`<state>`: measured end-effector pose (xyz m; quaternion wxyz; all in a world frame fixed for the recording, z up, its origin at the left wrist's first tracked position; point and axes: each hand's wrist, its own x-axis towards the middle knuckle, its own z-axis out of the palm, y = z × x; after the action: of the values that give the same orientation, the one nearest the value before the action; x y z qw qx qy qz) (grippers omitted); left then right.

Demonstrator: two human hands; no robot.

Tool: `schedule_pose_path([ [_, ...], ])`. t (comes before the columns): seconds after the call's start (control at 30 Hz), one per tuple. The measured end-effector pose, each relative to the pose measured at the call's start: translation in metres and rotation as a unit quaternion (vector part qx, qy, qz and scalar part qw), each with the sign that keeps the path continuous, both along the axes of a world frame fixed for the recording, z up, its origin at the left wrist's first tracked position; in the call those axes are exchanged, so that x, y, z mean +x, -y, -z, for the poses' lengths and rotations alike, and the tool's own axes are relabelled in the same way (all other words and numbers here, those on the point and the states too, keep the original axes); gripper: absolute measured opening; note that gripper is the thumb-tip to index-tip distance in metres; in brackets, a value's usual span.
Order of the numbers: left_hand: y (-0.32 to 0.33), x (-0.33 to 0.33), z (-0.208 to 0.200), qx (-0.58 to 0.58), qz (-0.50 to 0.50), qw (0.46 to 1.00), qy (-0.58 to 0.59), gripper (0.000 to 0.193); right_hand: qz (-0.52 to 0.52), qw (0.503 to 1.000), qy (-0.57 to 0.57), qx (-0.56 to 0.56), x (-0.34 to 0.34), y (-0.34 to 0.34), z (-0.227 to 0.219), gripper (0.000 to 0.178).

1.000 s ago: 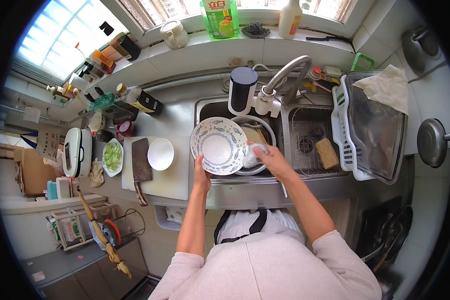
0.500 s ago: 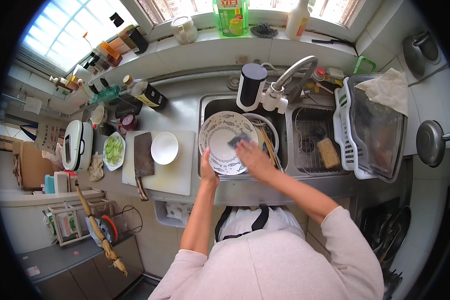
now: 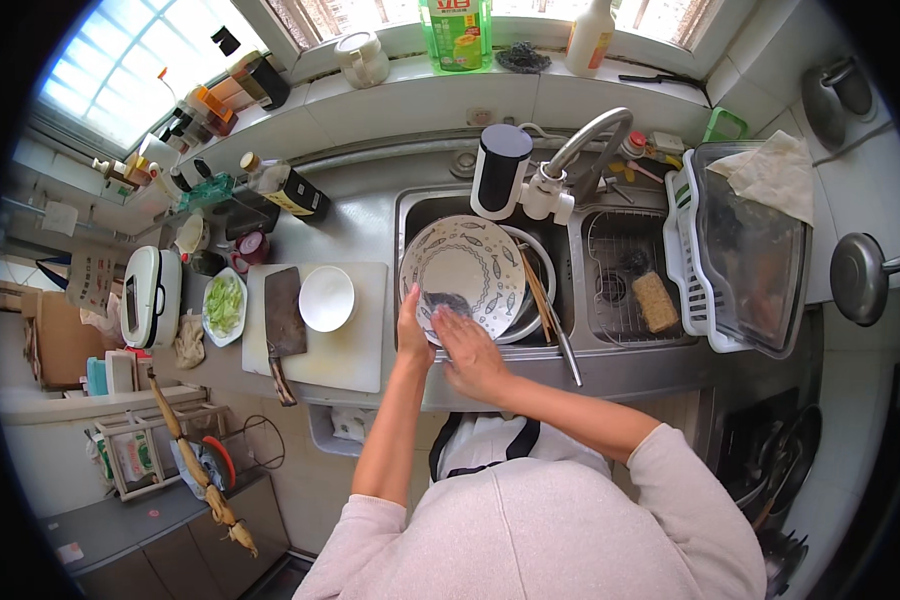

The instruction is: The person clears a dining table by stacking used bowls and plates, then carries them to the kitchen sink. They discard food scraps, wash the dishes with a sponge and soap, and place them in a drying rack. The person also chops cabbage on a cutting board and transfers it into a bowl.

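A large white bowl (image 3: 475,255) with grey fish drawings is tilted over the left sink basin (image 3: 410,212). My left hand (image 3: 413,332) grips its near left rim, the thumb up along the edge. With my right hand (image 3: 473,358) I press a dark grey scouring pad (image 3: 448,300) against the inside of the bowl, near the left hand. Behind the bowl a metal pot (image 3: 542,262) stands in the basin, with wooden chopsticks (image 3: 536,292) and a metal handle (image 3: 567,355) sticking out. The bowl hides most of the pot.
The faucet (image 3: 547,195) rises behind the basins. A yellow sponge (image 3: 655,302) lies in the right basin, beside a white dish rack (image 3: 695,300). To the left, a cutting board (image 3: 360,360) carries a cleaver (image 3: 286,315) and a small white bowl (image 3: 327,298), near a plate of chopped greens (image 3: 225,305).
My right hand has slid the scouring pad leftward and nearer to me across the bowl. The bowl has turned, and the metal handle now shows beside it.
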<state>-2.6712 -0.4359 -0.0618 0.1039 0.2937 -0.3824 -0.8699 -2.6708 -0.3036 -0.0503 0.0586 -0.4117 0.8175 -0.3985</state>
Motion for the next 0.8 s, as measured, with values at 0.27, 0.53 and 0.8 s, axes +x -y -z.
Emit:
schedule_pose_path([
  [0.27,0.0,0.004,-0.025,-0.001,0.057,0.998,0.012,0.051,-0.115,0.949,-0.292,-0.002,-0.1,-0.06,0.024,0.023],
  [0.53,-0.019,0.02,0.006,0.051,-0.07,0.996,-0.022,0.043,-0.131,0.978,-0.144,-0.07,-0.037,-0.018,-0.009,0.032],
  [0.8,-0.018,0.016,-0.003,-0.016,-0.048,0.999,-0.011,0.051,0.054,0.991,0.12,-0.028,-0.08,-0.053,-0.039,0.03],
])
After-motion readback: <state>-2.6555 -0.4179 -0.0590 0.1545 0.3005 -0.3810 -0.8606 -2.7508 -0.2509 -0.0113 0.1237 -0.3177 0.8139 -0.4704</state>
